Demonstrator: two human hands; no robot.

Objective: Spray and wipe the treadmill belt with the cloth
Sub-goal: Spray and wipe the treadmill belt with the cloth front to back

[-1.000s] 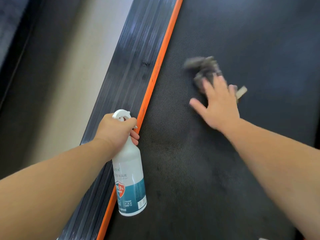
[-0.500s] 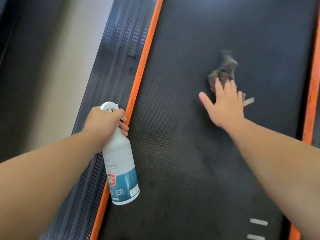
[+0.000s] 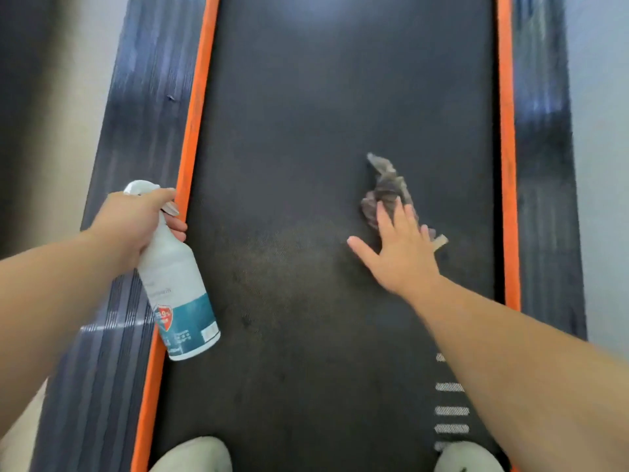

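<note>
We press right hand [image 3: 401, 247], fingers [image 3: 405, 216] straight and spread, on grey cloth [image 3: 384, 189] on treadmill belt [image 3: 323, 97]; left hand [image 3: 132, 223] fingers clamped on spray bottle [image 3: 177, 287] neck

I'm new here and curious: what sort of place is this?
Likely a gym or home workout room. In view: a dark treadmill belt with orange edge strips and ribbed side rails, a cloth under the right hand, and a spray bottle in the left hand.
</note>
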